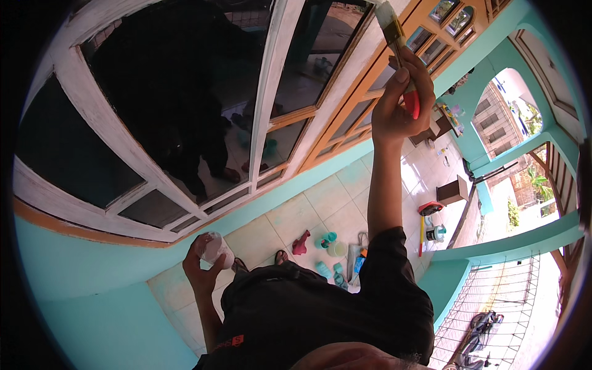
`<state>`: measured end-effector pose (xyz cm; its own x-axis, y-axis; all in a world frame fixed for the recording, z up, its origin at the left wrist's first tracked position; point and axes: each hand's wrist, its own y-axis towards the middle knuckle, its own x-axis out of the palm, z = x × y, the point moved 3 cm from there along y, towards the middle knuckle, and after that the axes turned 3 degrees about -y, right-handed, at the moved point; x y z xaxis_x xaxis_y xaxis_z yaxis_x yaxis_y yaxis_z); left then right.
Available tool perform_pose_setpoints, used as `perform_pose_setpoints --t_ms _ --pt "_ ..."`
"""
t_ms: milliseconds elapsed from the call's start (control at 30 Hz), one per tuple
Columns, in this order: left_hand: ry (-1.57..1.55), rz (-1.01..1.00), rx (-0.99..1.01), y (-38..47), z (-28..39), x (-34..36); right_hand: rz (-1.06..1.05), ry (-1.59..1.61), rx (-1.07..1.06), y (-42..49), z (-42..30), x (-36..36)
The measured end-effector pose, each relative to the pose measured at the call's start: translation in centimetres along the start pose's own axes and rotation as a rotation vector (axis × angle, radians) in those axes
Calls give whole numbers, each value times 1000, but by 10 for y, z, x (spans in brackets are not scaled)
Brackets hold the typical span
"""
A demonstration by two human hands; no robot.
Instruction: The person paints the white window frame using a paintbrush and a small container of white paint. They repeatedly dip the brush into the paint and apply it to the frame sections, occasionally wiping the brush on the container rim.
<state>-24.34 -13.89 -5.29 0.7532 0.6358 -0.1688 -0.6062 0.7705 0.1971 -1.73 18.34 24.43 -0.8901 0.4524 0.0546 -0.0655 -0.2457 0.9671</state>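
Note:
In my raised right hand [404,104] is a paintbrush [393,30] with a red-tipped handle, its pale-coated bristles pointing up. The bristle end is at the upper part of a whitened window-frame post [354,53]; whether it touches the wood I cannot tell. My left hand [203,270] holds a plastic cup [217,252] of whitish paint low in front of me, near the sill. White paint with streaks covers much of the wooden frame [266,88] around the dark glass panes [185,92]. Some inner bars [291,118] are orange-brown.
An orange-brown door [360,111] stands beyond the window. On the tiled floor [296,210] lie a maroon cloth [301,243], small paint containers [336,249], green sandals [340,276] and a bag [355,263]. Farther off are a paint bucket [435,233] and a brown box [452,190].

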Motion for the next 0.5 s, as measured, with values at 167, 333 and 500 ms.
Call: perform_pose_setpoints --t_ms 167,333,500 --pt "5 -20 18 7 2 -3 -10 15 20 -3 1 8" --pt "6 -31 27 11 3 -3 -45 -50 11 -7 -1 6" --pt "7 -40 42 12 1 -4 -91 -115 0 -3 -4 4"
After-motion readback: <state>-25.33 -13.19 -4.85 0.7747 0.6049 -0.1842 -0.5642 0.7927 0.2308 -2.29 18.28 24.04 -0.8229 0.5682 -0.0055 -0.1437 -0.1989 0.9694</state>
